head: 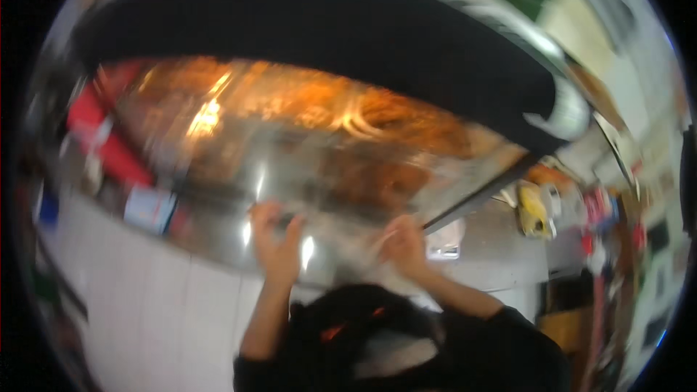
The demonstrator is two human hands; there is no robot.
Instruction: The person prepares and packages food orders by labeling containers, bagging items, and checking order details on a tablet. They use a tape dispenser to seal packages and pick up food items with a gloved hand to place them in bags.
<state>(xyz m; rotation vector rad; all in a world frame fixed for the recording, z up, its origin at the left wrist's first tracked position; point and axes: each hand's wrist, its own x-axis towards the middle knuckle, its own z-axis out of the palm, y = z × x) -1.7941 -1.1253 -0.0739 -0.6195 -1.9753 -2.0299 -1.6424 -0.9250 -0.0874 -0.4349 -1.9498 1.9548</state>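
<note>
My left hand (pixel 276 239) is over the front part of a shiny metal counter (pixel 223 228), with thumb and fingers spread and nothing seen between them. To its right, my right hand (pixel 403 245) is curled near the counter's front edge, beside the lower end of a dark bar. A thin pale streak shows by its fingers; blur hides whether it is held. Beyond both hands, orange-brown food pieces (pixel 392 114) lie under warm light in a display case. A darker brown patch of food (pixel 381 177) is nearer to me, its kind blurred.
A wide black panel (pixel 326 22) overhangs the display. The slanting dark bar (pixel 479 190) runs down to my right hand. A red object (pixel 109 141) and a light blue box (pixel 150 209) are at left. Right of the bar are a yellow package (pixel 532 209) and a pale item (pixel 445 239).
</note>
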